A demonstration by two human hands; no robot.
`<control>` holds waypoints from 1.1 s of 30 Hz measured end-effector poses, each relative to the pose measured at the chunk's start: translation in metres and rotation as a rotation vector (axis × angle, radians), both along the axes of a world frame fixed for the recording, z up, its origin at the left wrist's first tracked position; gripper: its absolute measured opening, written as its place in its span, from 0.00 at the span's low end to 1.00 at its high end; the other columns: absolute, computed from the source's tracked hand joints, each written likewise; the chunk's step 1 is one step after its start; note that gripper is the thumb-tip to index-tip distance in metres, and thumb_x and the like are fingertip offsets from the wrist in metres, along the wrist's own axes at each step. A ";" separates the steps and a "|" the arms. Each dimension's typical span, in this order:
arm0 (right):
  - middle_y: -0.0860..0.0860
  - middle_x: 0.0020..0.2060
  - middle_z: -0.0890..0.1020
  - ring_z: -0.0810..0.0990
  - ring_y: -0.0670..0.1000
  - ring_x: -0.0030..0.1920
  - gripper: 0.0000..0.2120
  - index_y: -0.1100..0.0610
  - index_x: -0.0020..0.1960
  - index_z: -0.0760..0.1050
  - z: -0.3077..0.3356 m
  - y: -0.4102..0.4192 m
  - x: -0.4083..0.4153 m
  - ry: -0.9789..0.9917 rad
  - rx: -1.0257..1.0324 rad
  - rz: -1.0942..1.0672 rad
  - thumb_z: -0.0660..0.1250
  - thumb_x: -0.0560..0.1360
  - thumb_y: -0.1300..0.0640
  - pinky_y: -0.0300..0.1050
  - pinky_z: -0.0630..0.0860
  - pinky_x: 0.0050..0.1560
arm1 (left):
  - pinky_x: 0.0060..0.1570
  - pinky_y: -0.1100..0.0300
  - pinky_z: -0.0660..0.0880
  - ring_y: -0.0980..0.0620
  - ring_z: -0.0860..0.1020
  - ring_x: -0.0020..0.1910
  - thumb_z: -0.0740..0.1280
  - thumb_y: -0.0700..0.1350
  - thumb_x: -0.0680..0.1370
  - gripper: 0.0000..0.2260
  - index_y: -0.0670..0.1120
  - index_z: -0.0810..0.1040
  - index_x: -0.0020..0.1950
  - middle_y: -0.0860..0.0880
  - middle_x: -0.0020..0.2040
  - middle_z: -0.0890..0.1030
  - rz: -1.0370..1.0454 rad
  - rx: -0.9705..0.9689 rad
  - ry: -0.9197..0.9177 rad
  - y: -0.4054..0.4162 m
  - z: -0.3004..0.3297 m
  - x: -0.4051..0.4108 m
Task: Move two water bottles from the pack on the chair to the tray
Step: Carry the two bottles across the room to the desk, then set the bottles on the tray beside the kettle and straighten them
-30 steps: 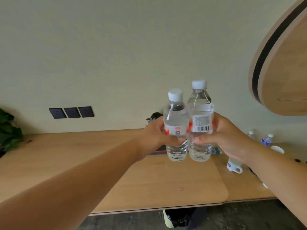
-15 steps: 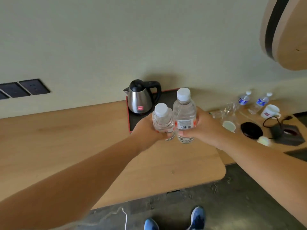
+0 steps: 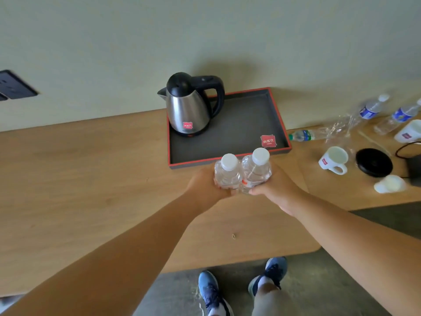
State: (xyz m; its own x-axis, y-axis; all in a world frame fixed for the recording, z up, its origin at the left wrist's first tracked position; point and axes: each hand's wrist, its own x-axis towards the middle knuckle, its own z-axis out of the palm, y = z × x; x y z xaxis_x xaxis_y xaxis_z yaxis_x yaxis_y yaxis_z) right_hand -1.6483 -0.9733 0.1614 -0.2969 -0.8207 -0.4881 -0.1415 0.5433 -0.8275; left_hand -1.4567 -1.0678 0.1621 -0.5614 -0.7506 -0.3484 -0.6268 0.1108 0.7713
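Note:
I hold two clear water bottles with white caps upright and side by side, just in front of the tray's near edge. My left hand (image 3: 205, 183) grips the left bottle (image 3: 227, 173). My right hand (image 3: 276, 187) grips the right bottle (image 3: 256, 169), which has a red and white label. The grey tray with a red rim (image 3: 241, 131) lies on the wooden desk against the wall. The pack and the chair are out of view.
A steel kettle (image 3: 188, 110) stands on the tray's left half. Right of the tray lie other bottles (image 3: 369, 109), crumpled plastic wrap (image 3: 337, 127), white mugs (image 3: 333, 159) and a black round base (image 3: 373, 161). My blue shoes (image 3: 209, 290) stand below the desk's front edge (image 3: 227, 263).
The view has tilted down over the desk. Both hands with the bottles have dropped lower and now hover at the tray's near edge; the whole tray and kettle have come into sight.

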 end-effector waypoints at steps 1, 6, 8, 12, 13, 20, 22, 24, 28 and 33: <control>0.51 0.56 0.86 0.83 0.54 0.61 0.32 0.50 0.63 0.78 -0.004 -0.001 0.000 0.000 0.001 -0.005 0.73 0.67 0.77 0.49 0.78 0.61 | 0.56 0.51 0.81 0.51 0.84 0.52 0.82 0.52 0.68 0.22 0.54 0.81 0.60 0.56 0.51 0.86 -0.010 -0.011 -0.013 -0.002 -0.001 0.000; 0.47 0.52 0.85 0.83 0.48 0.55 0.31 0.43 0.57 0.76 -0.004 0.004 0.004 -0.009 0.002 -0.035 0.73 0.69 0.76 0.44 0.77 0.58 | 0.58 0.51 0.81 0.55 0.84 0.53 0.80 0.53 0.69 0.19 0.55 0.82 0.59 0.57 0.52 0.86 0.004 0.018 -0.018 0.001 -0.010 0.003; 0.47 0.52 0.85 0.83 0.46 0.54 0.30 0.45 0.59 0.77 -0.004 0.003 0.005 -0.023 0.013 -0.045 0.72 0.69 0.76 0.40 0.76 0.54 | 0.60 0.50 0.81 0.56 0.84 0.53 0.80 0.52 0.70 0.19 0.54 0.83 0.59 0.57 0.52 0.87 -0.004 0.044 -0.014 0.001 -0.012 0.003; 0.47 0.50 0.85 0.82 0.46 0.52 0.30 0.43 0.55 0.77 0.000 0.003 0.007 -0.009 0.024 -0.054 0.71 0.69 0.77 0.39 0.75 0.49 | 0.59 0.46 0.81 0.55 0.84 0.53 0.76 0.57 0.67 0.20 0.56 0.81 0.58 0.57 0.52 0.86 -0.053 0.028 -0.022 0.000 -0.008 0.003; 0.46 0.50 0.85 0.82 0.46 0.52 0.30 0.42 0.54 0.77 0.002 0.003 0.007 0.000 0.030 -0.039 0.71 0.69 0.77 0.38 0.75 0.49 | 0.58 0.46 0.81 0.54 0.84 0.53 0.76 0.56 0.68 0.19 0.57 0.80 0.57 0.56 0.52 0.86 -0.071 0.010 -0.030 0.000 -0.006 0.003; 0.43 0.53 0.84 0.82 0.47 0.57 0.27 0.44 0.63 0.75 0.020 0.012 0.004 0.180 0.088 0.091 0.75 0.71 0.68 0.38 0.75 0.50 | 0.64 0.46 0.77 0.45 0.79 0.64 0.80 0.54 0.66 0.43 0.52 0.65 0.77 0.51 0.70 0.76 -0.201 -0.136 -0.183 -0.002 0.011 -0.001; 0.41 0.56 0.83 0.81 0.47 0.60 0.32 0.41 0.66 0.72 0.027 0.019 0.005 0.209 0.079 0.077 0.76 0.70 0.66 0.38 0.73 0.51 | 0.65 0.46 0.76 0.44 0.77 0.69 0.77 0.63 0.61 0.54 0.49 0.57 0.81 0.49 0.74 0.73 -0.197 -0.140 -0.232 -0.005 0.006 0.002; 0.40 0.62 0.79 0.76 0.45 0.64 0.38 0.40 0.73 0.67 0.033 0.026 0.006 0.213 0.070 0.047 0.78 0.70 0.62 0.41 0.70 0.59 | 0.63 0.47 0.77 0.47 0.77 0.69 0.73 0.71 0.59 0.56 0.51 0.57 0.81 0.52 0.73 0.75 -0.198 -0.180 -0.312 -0.004 0.011 0.005; 0.38 0.67 0.76 0.72 0.42 0.70 0.47 0.36 0.78 0.60 0.049 0.037 0.005 0.339 0.042 0.052 0.81 0.65 0.43 0.49 0.70 0.71 | 0.51 0.52 0.75 0.48 0.81 0.58 0.71 0.72 0.64 0.38 0.54 0.70 0.68 0.54 0.58 0.81 -0.201 -0.485 -0.445 0.006 0.058 0.005; 0.36 0.58 0.80 0.79 0.42 0.59 0.36 0.34 0.73 0.67 0.084 0.033 0.007 0.511 -0.077 0.031 0.69 0.66 0.29 0.54 0.78 0.63 | 0.57 0.52 0.72 0.46 0.79 0.60 0.69 0.69 0.73 0.38 0.51 0.65 0.76 0.50 0.62 0.78 -0.273 -0.652 -0.423 0.007 0.104 0.000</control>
